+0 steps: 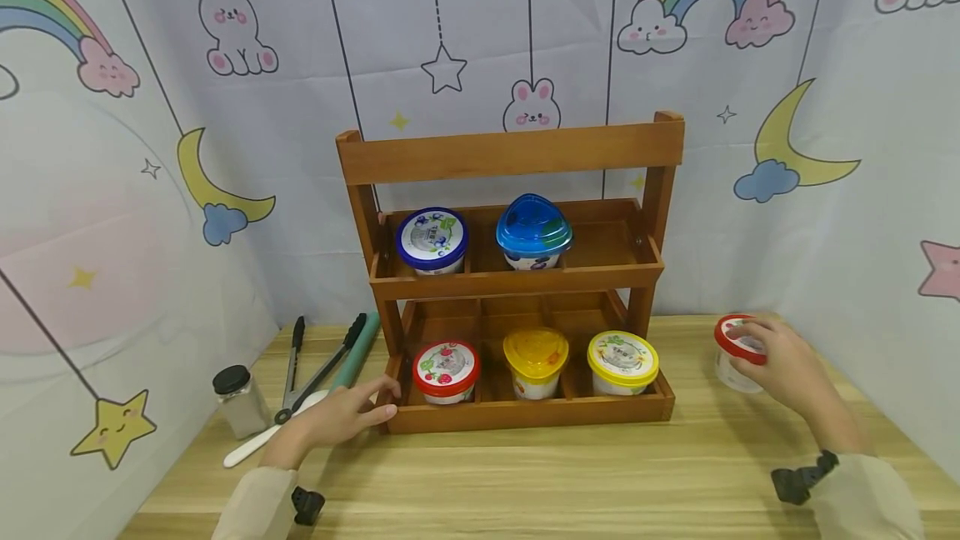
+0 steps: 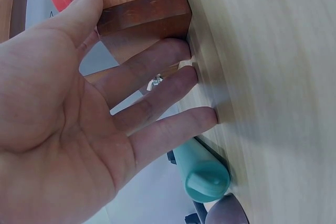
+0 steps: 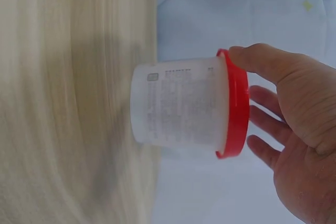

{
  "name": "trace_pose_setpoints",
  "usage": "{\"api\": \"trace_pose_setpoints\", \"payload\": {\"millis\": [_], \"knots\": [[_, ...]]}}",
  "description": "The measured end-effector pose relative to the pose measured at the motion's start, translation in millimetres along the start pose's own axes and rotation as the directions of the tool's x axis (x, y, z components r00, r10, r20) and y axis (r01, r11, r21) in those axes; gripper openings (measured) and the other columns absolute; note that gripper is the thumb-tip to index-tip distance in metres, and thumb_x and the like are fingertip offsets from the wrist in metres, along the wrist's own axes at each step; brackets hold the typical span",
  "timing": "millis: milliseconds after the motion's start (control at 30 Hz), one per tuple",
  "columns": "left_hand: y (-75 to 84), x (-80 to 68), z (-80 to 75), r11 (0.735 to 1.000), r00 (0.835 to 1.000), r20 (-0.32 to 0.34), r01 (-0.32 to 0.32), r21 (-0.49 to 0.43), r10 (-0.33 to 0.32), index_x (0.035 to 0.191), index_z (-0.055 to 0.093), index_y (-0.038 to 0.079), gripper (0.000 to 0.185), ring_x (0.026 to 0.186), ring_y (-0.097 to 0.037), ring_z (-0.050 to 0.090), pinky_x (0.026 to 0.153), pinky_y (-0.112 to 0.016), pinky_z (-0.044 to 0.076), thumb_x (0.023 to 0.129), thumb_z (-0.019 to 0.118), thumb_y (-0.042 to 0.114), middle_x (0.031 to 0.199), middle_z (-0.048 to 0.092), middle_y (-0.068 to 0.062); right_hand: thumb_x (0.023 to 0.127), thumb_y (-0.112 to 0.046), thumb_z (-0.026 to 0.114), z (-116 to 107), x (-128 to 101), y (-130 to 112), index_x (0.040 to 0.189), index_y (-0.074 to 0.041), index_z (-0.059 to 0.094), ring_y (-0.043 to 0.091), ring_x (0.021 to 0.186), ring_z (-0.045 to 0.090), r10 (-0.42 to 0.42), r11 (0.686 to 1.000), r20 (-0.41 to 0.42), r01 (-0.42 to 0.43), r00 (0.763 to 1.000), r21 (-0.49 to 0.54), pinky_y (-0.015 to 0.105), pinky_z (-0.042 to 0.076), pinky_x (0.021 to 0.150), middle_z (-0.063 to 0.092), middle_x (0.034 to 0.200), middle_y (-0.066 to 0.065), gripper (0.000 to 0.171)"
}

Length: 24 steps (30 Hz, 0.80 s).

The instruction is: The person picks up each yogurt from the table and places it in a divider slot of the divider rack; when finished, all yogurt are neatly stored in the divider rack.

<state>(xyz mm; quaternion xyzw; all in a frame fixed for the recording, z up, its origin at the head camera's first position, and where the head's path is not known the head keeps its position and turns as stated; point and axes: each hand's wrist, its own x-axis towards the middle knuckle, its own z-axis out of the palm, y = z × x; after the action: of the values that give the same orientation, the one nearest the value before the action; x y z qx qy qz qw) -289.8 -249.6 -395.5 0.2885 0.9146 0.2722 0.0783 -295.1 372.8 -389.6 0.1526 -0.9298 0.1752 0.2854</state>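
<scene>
A plastic tub [image 1: 738,375] with a red lid stands on the table to the right of a two-tier wooden rack [image 1: 517,419]. My right hand [image 1: 787,365] holds it by the lid from above. In the right wrist view, the thumb is on the rim of the red lid [image 3: 239,108] and the other fingers reach behind it. My left hand [image 1: 337,417] is at the rack's lower left corner, its thumb at the front edge. In the left wrist view its fingers [image 2: 168,129] extend beside the corner, tips at the tabletop.
On the lower tier are red-lidded [image 1: 446,371], yellow triangular [image 1: 536,357] and yellow round [image 1: 622,361] tubs. Blue round [image 1: 432,238] and triangular [image 1: 532,227] tubs sit above. Tongs [image 1: 322,377], a teal cylinder [image 1: 356,352], a white-handled utensil [image 1: 255,444] and a black-capped jar [image 1: 242,407] lie left.
</scene>
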Motion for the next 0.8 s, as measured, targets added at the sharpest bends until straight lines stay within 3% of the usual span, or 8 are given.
{"api": "trace_pose_setpoints", "payload": {"millis": [533,800], "knots": [[1.5,-0.8,-0.1,1.0,1.0,-0.002,0.008,0.008,-0.008,0.126,0.053,0.01,0.033,0.087,-0.019,0.062,0.072,-0.04,0.047,0.105,0.054,0.034,0.098,0.069,0.0,0.075,-0.003,0.084,6.1,-4.4,5.7,0.098,0.002,0.066,0.056,0.105,0.049,0.105,0.994,0.041,-0.105,0.994,0.005,0.069,0.039,0.083,0.052,0.12,0.037,0.029],[3.6,-1.7,-0.4,1.0,1.0,-0.007,-0.009,0.004,0.009,0.126,0.053,0.009,0.032,0.083,-0.016,0.06,0.07,-0.037,0.046,0.104,0.055,0.032,0.097,0.068,-0.001,0.074,-0.005,0.084,9.3,-5.8,10.2,0.095,-0.001,0.062,0.052,0.101,0.05,0.118,0.993,0.043,-0.117,0.992,-0.025,0.067,0.041,0.08,0.054,0.115,0.035,0.031]]}}
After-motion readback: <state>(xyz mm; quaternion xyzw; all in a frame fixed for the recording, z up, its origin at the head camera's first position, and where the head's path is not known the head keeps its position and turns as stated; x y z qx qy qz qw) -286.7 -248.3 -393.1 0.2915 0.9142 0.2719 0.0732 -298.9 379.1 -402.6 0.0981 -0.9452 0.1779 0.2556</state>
